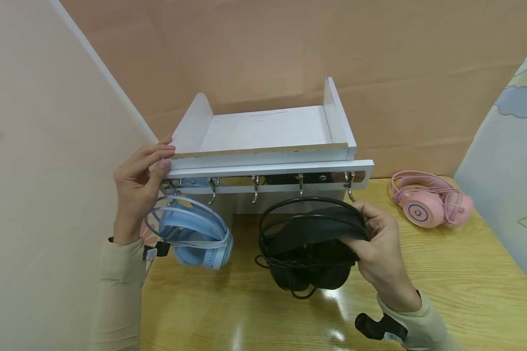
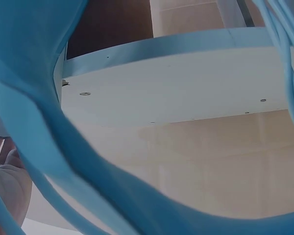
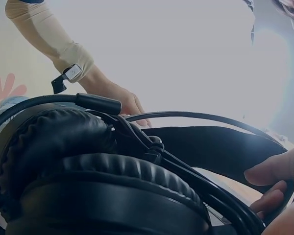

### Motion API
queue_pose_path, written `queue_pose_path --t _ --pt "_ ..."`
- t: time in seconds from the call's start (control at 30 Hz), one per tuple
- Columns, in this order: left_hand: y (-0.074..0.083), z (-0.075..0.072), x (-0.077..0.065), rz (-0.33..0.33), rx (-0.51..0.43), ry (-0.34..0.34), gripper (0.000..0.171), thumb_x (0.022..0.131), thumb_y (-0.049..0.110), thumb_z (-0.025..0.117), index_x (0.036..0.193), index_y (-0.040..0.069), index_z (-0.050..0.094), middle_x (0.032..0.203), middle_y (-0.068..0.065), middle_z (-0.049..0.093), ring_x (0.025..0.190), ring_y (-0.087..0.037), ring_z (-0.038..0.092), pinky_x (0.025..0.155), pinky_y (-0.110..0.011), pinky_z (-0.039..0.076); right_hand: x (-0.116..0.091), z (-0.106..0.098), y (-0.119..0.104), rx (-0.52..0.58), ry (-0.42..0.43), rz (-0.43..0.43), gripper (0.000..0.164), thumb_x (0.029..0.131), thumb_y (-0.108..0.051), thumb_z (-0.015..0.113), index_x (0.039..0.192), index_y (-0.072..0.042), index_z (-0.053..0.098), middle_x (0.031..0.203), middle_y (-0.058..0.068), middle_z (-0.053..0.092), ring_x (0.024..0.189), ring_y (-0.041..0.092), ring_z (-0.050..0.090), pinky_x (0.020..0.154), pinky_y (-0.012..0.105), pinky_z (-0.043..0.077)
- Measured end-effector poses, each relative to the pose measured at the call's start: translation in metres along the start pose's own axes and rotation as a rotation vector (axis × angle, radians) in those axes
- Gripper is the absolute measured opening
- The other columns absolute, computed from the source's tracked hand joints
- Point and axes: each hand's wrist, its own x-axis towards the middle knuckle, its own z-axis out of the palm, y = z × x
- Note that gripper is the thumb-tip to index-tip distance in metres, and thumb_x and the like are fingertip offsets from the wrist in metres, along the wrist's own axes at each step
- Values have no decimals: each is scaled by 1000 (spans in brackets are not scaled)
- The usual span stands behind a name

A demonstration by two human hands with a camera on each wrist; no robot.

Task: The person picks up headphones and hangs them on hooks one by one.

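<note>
My right hand [image 1: 379, 248] grips the headband of black headphones [image 1: 309, 278], thumb on the near side. They hang in front of the hooks, and their ear cups and bundled cable fill much of the right wrist view, with the fingers [image 3: 272, 169] on the band. My left hand [image 1: 138, 183] holds the left end of a white shelf [image 1: 263, 158], thumb at the front and fingers over the top edge. Just below it, blue headphones [image 1: 197, 243] hang at the leftmost hook; their band [image 2: 63, 142] crosses the left wrist view.
A row of several metal hooks [image 1: 255, 189] runs along the shelf's front rail. Pink headphones [image 1: 426, 204] lie at the right on the wooden table [image 1: 465, 273]. A pale wall [image 1: 57, 146] stands close on the left, and brown paper [image 1: 268, 48] covers the back.
</note>
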Motion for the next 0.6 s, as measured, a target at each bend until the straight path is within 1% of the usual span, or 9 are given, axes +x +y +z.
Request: queue_pose_path --t 0.17,0.33,0.4,0.5,0.6 --pt "0 -1 -1 -3 10 0 20 97 -12 64 114 -19 73 122 -11 78 135 -28 67 112 -30 54 0 2 2 6 -18 -14 34 81 33 60 92 2 69 91 3 77 84 9 74 73 22 64" --pt "0 -1 -1 -6 5 7 20 97 -12 64 113 -19 73 122 -10 78 135 -29 67 112 -29 55 -1 4 3 -13 -8 13 36 79 33 58 90 0 68 89 2 77 82 8 74 71 22 63" --pt "0 -1 -1 -6 0 12 20 96 -12 64 113 -19 73 122 -10 78 135 -29 67 113 -30 54 -1 5 4 -15 -13 18 35 79 32 59 89 0 68 90 1 77 82 8 74 71 21 63" --pt "0 -1 -1 -5 -3 15 20 96 -12 64 112 -19 73 121 -11 79 135 -30 67 113 -30 54 -1 4 6 12 -42 3 28 83 29 64 91 2 68 92 4 78 84 11 75 73 22 64" --pt "1 0 -1 -7 -6 12 19 96 -12 64 112 -19 73 121 -11 78 135 -30 67 113 -31 54 -2 2 8 53 -72 -20 23 86 27 66 93 6 67 95 8 78 86 15 75 75 24 64"
